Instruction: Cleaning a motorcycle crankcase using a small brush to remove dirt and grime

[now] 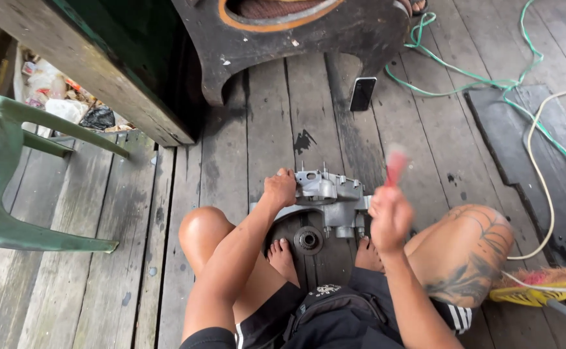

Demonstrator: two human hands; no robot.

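A grey metal engine casing (331, 200) stands on the wooden floor between my bare feet. My left hand (280, 188) grips its upper left edge. My right hand (389, 216) is raised beside the casing's right side, closed on a red-handled tool (396, 165) that is blurred by motion. A round bearing seat (308, 240) shows on the casing's dark lower part. What kind of tool it is cannot be made out.
A black phone (362, 94) lies on the planks beyond the casing. A dark wooden speaker box (296, 32) stands at the back. A green plastic chair (11, 174) is at left. Green and white cables (535, 129) cross the right side. A yellow-handled brush (532, 294) lies near my right knee.
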